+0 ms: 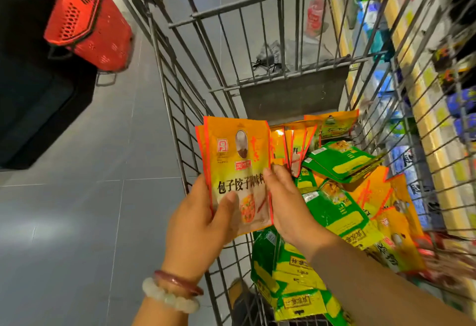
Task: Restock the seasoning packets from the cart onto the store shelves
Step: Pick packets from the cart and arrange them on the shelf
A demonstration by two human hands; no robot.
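My left hand (198, 225) grips a small stack of orange seasoning packets (237, 160) upright over the left side of the wire cart (170, 109), thumb across the front. Against the stack's right edge sits my right hand (288, 207), fingertips pinching the front packet. Inside the cart lie more orange packets (296, 145) standing at the back, and green-and-yellow packets (334, 212) piled toward the front and right.
Store shelves (422, 99) with yellow price strips and blue and white goods run along the right of the cart. A red shopping basket (87, 27) rests on a dark unit at the upper left. Grey floor tiles (77, 222) spread to the left.
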